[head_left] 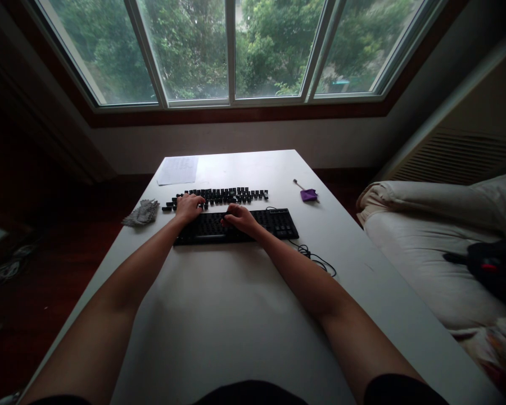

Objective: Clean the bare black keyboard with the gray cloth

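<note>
A black keyboard [206, 226] lies across the white table in front of me. Behind it, loose black keycaps [223, 194] are spread in rough rows. My left hand [189, 207] rests palm down at the left end of these rows, its fingers stretched out and apart over the keycaps and the keyboard's back edge. Over the middle of the keyboard is my right hand [241, 219], with fingers curled and pinched together. Whatever sits between those fingertips is too small and dark to make out.
A crumpled grey cloth [141, 213] lies at the table's left edge, with paper sheets [177, 170] behind it. To the right are a purple item [308, 195], a small brush [297, 184] and a black cable [316, 259]. A pale sofa [413, 253] stands beyond the right edge.
</note>
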Available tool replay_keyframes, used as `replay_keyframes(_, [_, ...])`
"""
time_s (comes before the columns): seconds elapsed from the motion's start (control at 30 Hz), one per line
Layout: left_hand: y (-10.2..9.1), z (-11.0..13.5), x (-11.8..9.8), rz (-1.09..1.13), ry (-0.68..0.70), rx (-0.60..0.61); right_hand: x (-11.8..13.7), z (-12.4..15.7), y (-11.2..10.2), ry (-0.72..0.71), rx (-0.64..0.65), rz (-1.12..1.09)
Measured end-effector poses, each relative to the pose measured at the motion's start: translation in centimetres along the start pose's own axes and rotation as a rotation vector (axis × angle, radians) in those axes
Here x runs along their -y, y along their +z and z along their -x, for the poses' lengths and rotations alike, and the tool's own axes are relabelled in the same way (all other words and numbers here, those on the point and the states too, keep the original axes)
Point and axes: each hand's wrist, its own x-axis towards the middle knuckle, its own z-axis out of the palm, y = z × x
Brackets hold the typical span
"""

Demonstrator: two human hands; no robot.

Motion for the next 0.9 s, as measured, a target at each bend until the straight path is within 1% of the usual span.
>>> replay_keyframes(0.53, [0.18, 0.40, 0.41, 0.012, -0.016, -0.014, 0.08, 0.05, -0.08, 0.002, 0.001, 0.013])
replay_keyframes(0.9, [-0.16, 0.56, -0.14, 0.010, 0.034, -0.021, 0.06, 0.08, -0.09, 0.007, 0.003, 0.018])
